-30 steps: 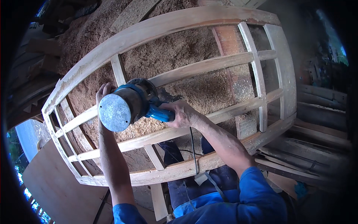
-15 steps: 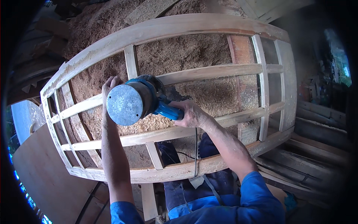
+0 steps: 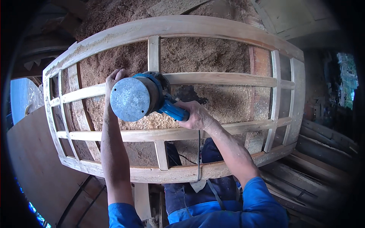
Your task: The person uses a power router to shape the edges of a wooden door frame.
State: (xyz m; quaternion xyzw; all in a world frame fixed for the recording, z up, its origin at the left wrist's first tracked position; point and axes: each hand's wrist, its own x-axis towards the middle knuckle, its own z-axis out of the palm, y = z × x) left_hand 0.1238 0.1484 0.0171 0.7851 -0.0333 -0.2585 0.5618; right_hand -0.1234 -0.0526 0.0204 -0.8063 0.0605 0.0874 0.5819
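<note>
A blue-and-metal power router (image 3: 135, 97) with a round grey end cap rests over the middle rail of a pale wooden grid frame (image 3: 224, 79). My right hand (image 3: 193, 116) is closed round its blue side handle. My left hand (image 3: 115, 79) is curled at the router's far left side, its grip partly hidden behind the motor. A dark cord hangs from below my right hand across the frame's near rail. Sawdust and shavings (image 3: 205, 53) show through the frame's openings.
A bare plywood sheet (image 3: 42, 163) stands at the lower left beside a blue-grey surface (image 3: 23, 98). Stacked boards (image 3: 319, 152) lie at the right, pale panels (image 3: 289, 15) at the upper right, and a loose board (image 3: 178, 7) beyond the frame. My legs show beneath the frame.
The view has shifted and levelled, so the frame appears less slanted. The router and both hands sit slightly higher in the picture, with the grips looking the same.
</note>
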